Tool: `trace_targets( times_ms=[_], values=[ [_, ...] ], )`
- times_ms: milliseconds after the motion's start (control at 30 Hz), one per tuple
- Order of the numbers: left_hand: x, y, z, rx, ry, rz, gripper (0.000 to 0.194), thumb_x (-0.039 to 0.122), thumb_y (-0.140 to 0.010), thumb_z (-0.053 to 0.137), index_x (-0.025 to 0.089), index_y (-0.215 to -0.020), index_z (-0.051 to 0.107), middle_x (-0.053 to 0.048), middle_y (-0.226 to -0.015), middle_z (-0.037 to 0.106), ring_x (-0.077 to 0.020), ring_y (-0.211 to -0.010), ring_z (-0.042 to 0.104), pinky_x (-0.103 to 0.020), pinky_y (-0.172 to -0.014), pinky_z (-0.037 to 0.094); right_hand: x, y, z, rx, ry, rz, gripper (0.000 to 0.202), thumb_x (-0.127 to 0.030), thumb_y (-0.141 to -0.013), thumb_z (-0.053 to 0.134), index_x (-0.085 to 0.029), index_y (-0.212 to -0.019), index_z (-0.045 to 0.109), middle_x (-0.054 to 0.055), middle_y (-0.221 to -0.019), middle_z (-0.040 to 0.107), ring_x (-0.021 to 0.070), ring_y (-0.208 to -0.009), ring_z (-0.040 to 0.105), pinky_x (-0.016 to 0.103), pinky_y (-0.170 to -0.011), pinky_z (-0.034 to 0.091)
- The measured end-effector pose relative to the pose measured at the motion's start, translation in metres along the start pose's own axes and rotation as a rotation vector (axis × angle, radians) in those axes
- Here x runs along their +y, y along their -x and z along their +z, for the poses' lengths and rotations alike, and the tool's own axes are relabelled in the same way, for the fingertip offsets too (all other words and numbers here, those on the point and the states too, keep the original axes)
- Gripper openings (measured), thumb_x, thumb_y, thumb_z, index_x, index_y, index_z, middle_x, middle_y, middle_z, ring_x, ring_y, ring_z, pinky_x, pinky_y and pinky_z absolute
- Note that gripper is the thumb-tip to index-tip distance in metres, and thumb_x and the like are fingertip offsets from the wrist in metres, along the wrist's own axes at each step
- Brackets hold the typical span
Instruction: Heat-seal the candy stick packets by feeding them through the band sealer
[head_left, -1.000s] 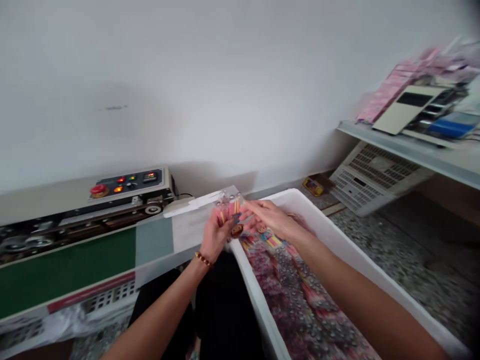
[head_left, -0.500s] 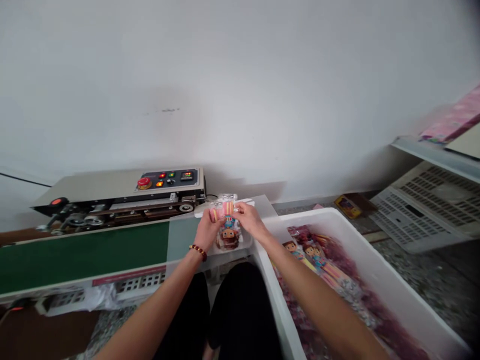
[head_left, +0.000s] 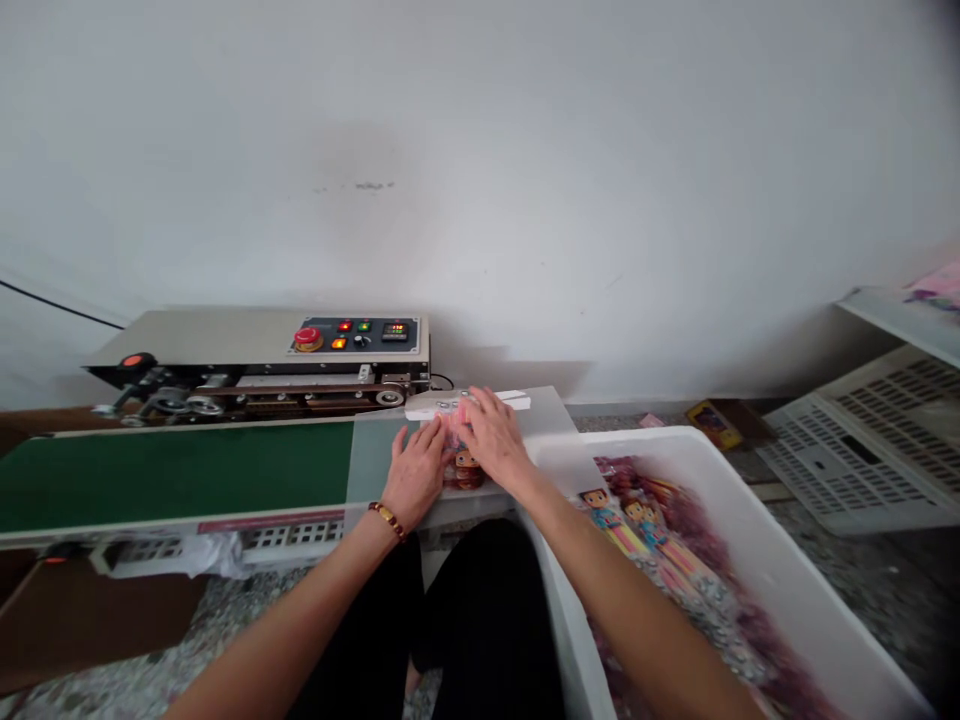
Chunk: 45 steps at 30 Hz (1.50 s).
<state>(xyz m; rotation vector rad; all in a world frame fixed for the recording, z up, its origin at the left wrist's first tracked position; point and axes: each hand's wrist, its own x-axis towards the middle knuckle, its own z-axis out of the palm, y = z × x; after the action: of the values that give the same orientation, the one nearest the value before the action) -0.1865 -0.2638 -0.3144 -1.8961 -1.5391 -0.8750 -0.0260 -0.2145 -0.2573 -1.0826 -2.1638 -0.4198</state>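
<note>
A clear packet (head_left: pixel 466 462) printed with a cartoon figure, with pink contents showing, lies on a translucent sheet (head_left: pixel 551 420) at the right end of the green conveyor belt (head_left: pixel 225 470). My left hand (head_left: pixel 417 468) rests on the packet's left side, its fingers stretched out. My right hand (head_left: pixel 491 435) lies over the upper right of the packet, fingers extended and pressing on it. Between them the hands cover much of the packet. A white strip (head_left: pixel 514 400) sticks out past my right hand along the far side.
Behind the belt stands a band sealing machine (head_left: pixel 262 345) with a red stop button (head_left: pixel 307 339) and lit switches. At my right, a white tub (head_left: pixel 739 480) holds several similar packets (head_left: pixel 652 530). Further right are a plastic crate (head_left: pixel 862 440) and a shelf (head_left: pixel 900 320).
Half a second ago both hands pinched the packet by its sides near the pink part. Now the fingers are spread on top of it, and it lies lower and flatter on the sheet.
</note>
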Motion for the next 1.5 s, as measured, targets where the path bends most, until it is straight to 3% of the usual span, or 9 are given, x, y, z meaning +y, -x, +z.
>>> trace_targets(
  times_ms=[133, 267, 433, 533, 700, 900, 1067, 1167, 1500],
  values=[
    [-0.009, 0.005, -0.003, -0.017, 0.002, 0.026, 0.042, 0.020, -0.103, 0.037, 0.019, -0.141, 0.056, -0.013, -0.152, 0.055, -0.0270, -0.137, 0.055, -0.061, -0.125, 0.022, 0.011, 0.009, 0.009, -0.130, 0.007, -0.050, 0.043, -0.031, -0.105, 0.043, -0.024, -0.146, 0.053, 0.009, -0.160, 0.044, 0.0313, -0.150, 0.033, 0.057, -0.119, 0.030],
    [-0.021, 0.008, -0.005, -0.011, 0.019, 0.026, 0.043, 0.021, -0.100, 0.043, 0.021, -0.140, 0.057, -0.012, -0.152, 0.055, -0.0308, -0.137, 0.054, -0.063, -0.124, 0.023, 0.023, 0.017, -0.003, -0.189, -0.015, -0.032, 0.047, -0.028, -0.101, 0.047, -0.020, -0.147, 0.053, 0.012, -0.161, 0.044, 0.0325, -0.150, 0.033, 0.059, -0.120, 0.030],
    [-0.028, 0.000, 0.000, 0.001, 0.024, 0.022, 0.045, 0.019, -0.098, 0.045, 0.021, -0.142, 0.056, -0.013, -0.150, 0.057, -0.0353, -0.143, 0.046, -0.062, -0.121, 0.029, 0.003, 0.008, -0.005, -0.113, -0.021, -0.086, 0.042, -0.030, -0.101, 0.050, -0.024, -0.142, 0.058, 0.012, -0.161, 0.044, 0.0328, -0.150, 0.033, 0.066, -0.120, 0.024],
    [-0.033, -0.002, 0.000, -0.001, 0.026, 0.039, 0.044, 0.021, -0.099, 0.043, 0.023, -0.141, 0.057, -0.013, -0.151, 0.056, -0.0348, -0.142, 0.047, -0.062, -0.121, 0.030, -0.007, 0.005, 0.004, -0.156, -0.029, -0.179, 0.045, -0.030, -0.102, 0.049, -0.024, -0.147, 0.053, 0.010, -0.160, 0.045, 0.0320, -0.151, 0.032, 0.065, -0.121, 0.023],
    [-0.044, 0.002, -0.004, -0.014, 0.053, 0.043, 0.043, 0.019, -0.100, 0.042, 0.024, -0.139, 0.058, -0.012, -0.151, 0.055, -0.0322, -0.141, 0.048, -0.061, -0.122, 0.029, 0.000, 0.011, 0.005, -0.185, 0.001, -0.135, 0.039, -0.028, -0.101, 0.050, -0.020, -0.139, 0.060, 0.013, -0.158, 0.048, 0.0336, -0.150, 0.034, 0.065, -0.121, 0.022],
    [-0.032, -0.009, -0.004, -0.068, 0.067, 0.093, 0.045, 0.017, -0.099, 0.045, 0.025, -0.141, 0.057, -0.010, -0.151, 0.057, -0.0334, -0.147, 0.041, -0.065, -0.121, 0.026, -0.002, 0.007, 0.005, -0.137, -0.063, -0.112, 0.043, -0.022, -0.103, 0.041, -0.021, -0.144, 0.056, 0.011, -0.158, 0.048, 0.0294, -0.148, 0.038, 0.063, -0.119, 0.027],
    [-0.028, -0.013, 0.002, -0.072, 0.134, 0.145, 0.048, 0.019, -0.099, 0.042, 0.018, -0.147, 0.049, -0.016, -0.155, 0.050, -0.0290, -0.148, 0.043, -0.055, -0.123, 0.031, -0.001, 0.008, 0.015, -0.127, -0.029, -0.127, 0.041, -0.028, -0.104, 0.044, -0.024, -0.143, 0.057, 0.009, -0.156, 0.051, 0.0326, -0.148, 0.037, 0.067, -0.118, 0.026],
    [-0.036, -0.007, 0.003, -0.024, 0.150, 0.154, 0.045, 0.022, -0.100, 0.043, 0.014, -0.144, 0.051, -0.019, -0.153, 0.051, -0.0286, -0.146, 0.045, -0.054, -0.125, 0.030, 0.001, 0.009, 0.017, -0.127, -0.017, -0.120, 0.039, -0.028, -0.104, 0.044, -0.023, -0.140, 0.060, 0.010, -0.156, 0.051, 0.0331, -0.148, 0.037, 0.068, -0.118, 0.026],
    [-0.081, -0.008, -0.003, -0.080, 0.230, 0.322, 0.046, 0.022, -0.099, 0.050, 0.015, -0.145, 0.051, -0.018, -0.157, 0.048, -0.0274, -0.151, 0.039, -0.052, -0.125, 0.034, -0.003, 0.007, 0.014, -0.113, 0.066, -0.213, 0.038, -0.027, -0.102, 0.049, -0.022, -0.139, 0.061, 0.011, -0.151, 0.056, 0.0361, -0.148, 0.035, 0.073, -0.118, 0.017]
  ],
)
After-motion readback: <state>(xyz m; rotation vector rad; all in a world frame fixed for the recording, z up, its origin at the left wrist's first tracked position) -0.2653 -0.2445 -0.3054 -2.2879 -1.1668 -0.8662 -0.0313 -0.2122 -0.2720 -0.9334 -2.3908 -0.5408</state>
